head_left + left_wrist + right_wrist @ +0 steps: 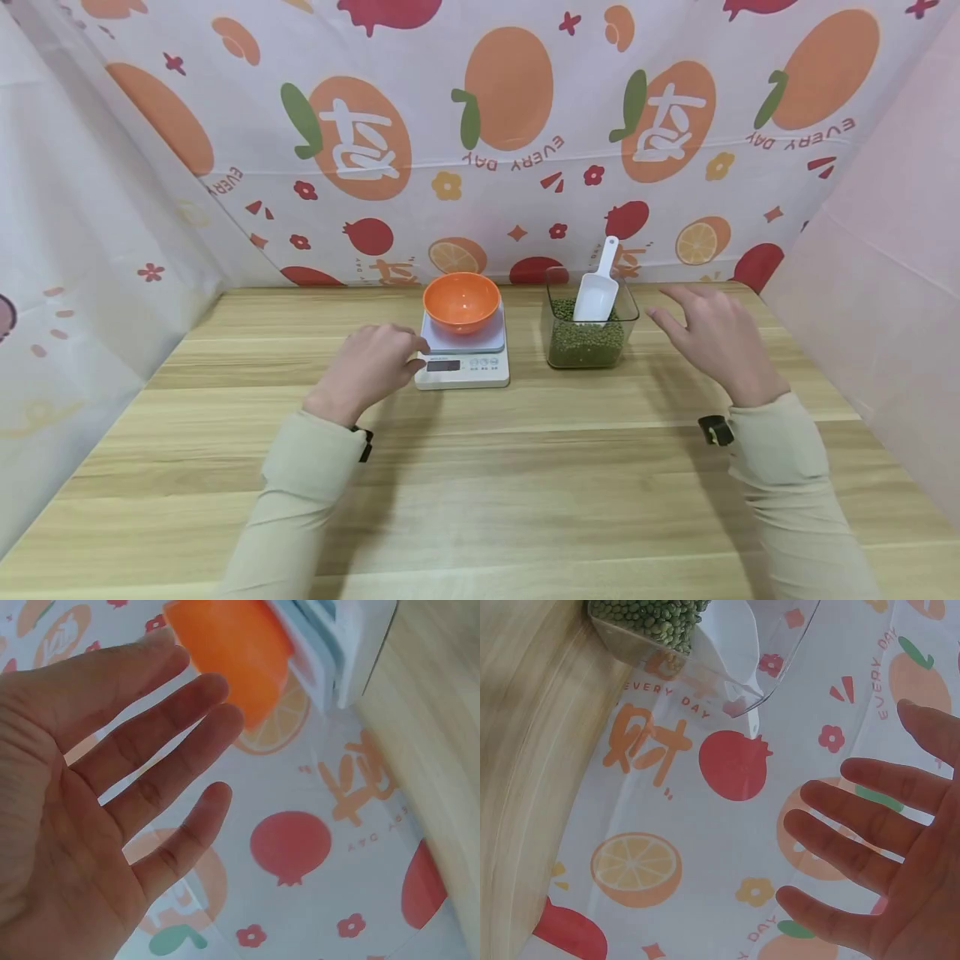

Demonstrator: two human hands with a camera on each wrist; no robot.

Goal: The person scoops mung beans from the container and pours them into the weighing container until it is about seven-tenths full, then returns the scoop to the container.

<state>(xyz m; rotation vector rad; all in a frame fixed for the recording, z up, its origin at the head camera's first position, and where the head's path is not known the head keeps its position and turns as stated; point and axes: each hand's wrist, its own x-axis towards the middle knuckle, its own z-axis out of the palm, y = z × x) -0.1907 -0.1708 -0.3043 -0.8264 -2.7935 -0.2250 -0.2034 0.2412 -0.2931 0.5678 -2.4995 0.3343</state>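
An orange bowl (461,304) sits on the platform of a white kitchen scale (462,372). My left hand (372,367) is at the scale's left edge, fingertips close to it; in the left wrist view its fingers are spread and fairly straight, with the bowl (236,656) just past them. To the right of the scale stands a clear square container (555,333) of green mung beans (588,346), a white scoop (597,292) upright in it. My right hand (708,337) hovers right of the container, apart from it, its fingers extended and holding nothing.
Everything stands near the back of a wooden table (510,500). A fruit-patterned curtain (495,208) hangs right behind the scale and container. White sheets close off the left (97,292) and right (885,250) sides. Each wrist wears a dark band.
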